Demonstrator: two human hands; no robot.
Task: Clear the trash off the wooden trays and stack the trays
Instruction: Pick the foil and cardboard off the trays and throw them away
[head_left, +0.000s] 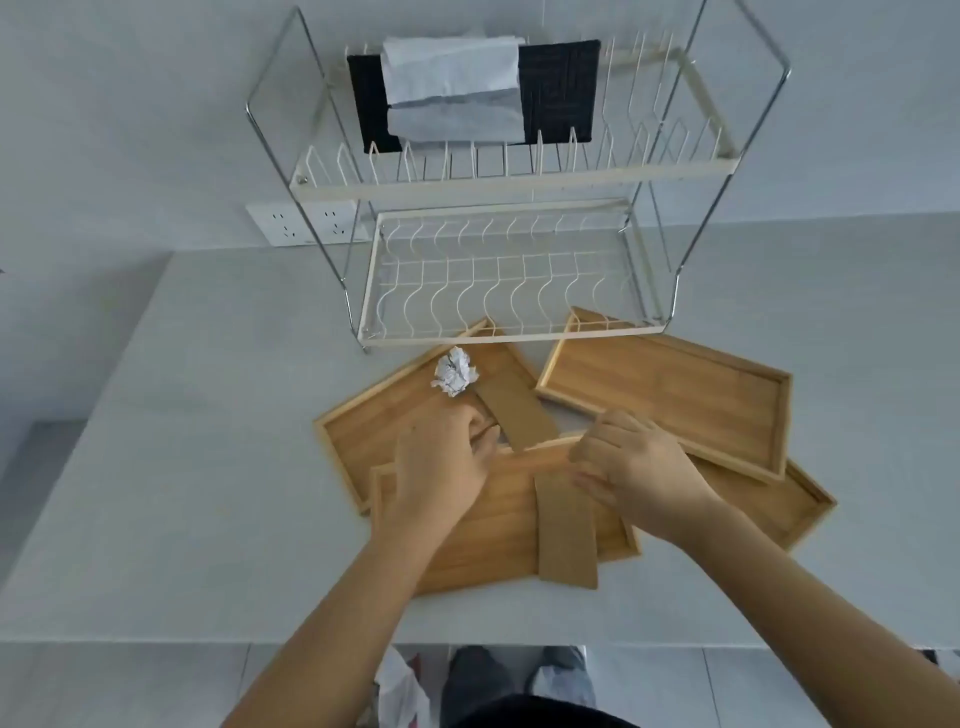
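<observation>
Two cardboard strips are lying on the wooden trays (498, 514) below the dish rack (498, 270); I am pinching one (519, 410) with my left hand (447, 447), my right hand (631, 457) gripping the other (566, 540), clearing them before stacking.

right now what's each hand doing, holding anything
Left hand: closed on the end of the far cardboard strip.
Right hand: fingers pressed on the top of the near cardboard strip; whether it grips it cannot be told.
</observation>
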